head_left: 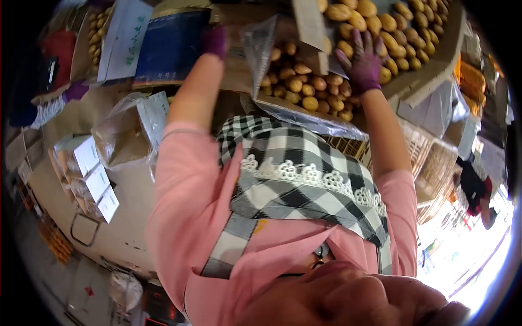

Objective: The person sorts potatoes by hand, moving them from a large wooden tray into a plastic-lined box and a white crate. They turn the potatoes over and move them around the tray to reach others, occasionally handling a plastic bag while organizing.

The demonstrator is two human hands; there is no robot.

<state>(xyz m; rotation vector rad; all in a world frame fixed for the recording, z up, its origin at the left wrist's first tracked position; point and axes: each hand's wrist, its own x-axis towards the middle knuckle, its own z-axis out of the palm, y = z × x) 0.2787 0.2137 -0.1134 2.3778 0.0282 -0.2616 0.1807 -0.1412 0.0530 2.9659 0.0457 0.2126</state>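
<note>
My right hand (363, 65), in a purple glove, lies palm down with fingers spread on yellow-brown potatoes (389, 41), beside a cardboard flap. My left hand (215, 42), also gloved in purple, is blurred by motion near the right edge of a dark blue box panel (168, 48); its fingers cannot be made out. Between my hands is a plastic-lined box (262, 51) of smaller brown potatoes (310, 87). The larger potatoes lie in a wide bin with a cardboard edge (429, 89).
Another person's gloved hand (76, 91) is at the left. An open plastic-lined carton (126, 133) and white-sided boxes (87, 176) stand at the left. Plastic crates (429, 163) are at the right, and a person (476, 187) is farther off.
</note>
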